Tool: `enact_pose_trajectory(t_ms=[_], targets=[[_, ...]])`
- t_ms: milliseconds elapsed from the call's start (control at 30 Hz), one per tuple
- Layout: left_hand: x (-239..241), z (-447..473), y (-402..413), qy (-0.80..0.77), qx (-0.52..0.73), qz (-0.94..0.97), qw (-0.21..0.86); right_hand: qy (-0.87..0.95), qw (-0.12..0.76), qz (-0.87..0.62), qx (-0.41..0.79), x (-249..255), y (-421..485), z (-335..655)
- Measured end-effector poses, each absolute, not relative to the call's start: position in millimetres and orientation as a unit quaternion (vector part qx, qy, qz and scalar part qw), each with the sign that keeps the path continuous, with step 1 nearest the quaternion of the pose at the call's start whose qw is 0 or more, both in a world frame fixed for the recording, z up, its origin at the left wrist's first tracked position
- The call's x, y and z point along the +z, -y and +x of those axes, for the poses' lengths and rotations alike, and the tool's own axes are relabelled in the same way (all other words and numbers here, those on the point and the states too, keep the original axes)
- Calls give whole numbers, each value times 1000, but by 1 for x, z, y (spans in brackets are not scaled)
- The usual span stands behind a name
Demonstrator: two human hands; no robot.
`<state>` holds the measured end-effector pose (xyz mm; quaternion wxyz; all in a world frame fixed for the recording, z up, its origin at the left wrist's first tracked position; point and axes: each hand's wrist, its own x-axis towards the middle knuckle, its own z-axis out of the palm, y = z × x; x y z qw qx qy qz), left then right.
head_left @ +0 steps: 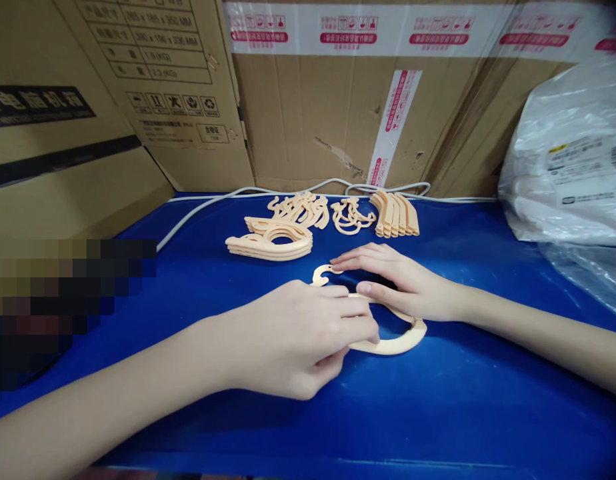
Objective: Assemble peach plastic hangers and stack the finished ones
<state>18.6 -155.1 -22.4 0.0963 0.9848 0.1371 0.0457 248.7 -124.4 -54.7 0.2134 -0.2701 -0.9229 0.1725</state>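
Both my hands work one peach hanger (pixel 394 344) lying on the blue surface (pixel 438 413).

My left hand (pixel 298 340) pinches its near edge between thumb and fingers. My right hand (pixel 403 283) lies flat over it, fingers stretched out. Its long axis runs from near right to far left, hook end pointing away from me. Behind sit stacked hanger pieces (pixel 271 241) and a fanned row (pixel 395 215). The left cardboard box (pixel 188 133) shows lines ending in MM and KG, and the bag's label (pixel 585 170) is unreadable.
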Motion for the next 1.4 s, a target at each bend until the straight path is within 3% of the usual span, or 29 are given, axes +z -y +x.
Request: enact_pose_trajectory(t_ms=[133, 367, 567, 733, 833, 1067, 1267, 1400], targets=[[-21, 17, 154, -145, 45, 983, 107, 896, 266, -332, 131, -61, 121, 250], [-19, 18, 152, -157, 30, 971, 180, 902, 265, -330, 84, -65, 118, 253], [-29, 19, 148, -160, 79, 974, 139, 858, 319, -364, 172, -62, 118, 252], [-29, 19, 144, -183, 127, 968, 111, 706, 457, -449, 302, -66, 111, 254], [-24, 18, 145, -179, 94, 969, 144, 620, 524, -462, 358, -68, 106, 256], [-17, 17, 146, -182, 55, 963, 193, 570, 609, -416, 362, -64, 109, 257], [-17, 12, 138, -222, 61, 965, 128, 619, 544, -439, 360, -62, 113, 255], [-25, 9, 132, -245, 68, 965, 58, 719, 424, -472, 284, -62, 119, 251]])
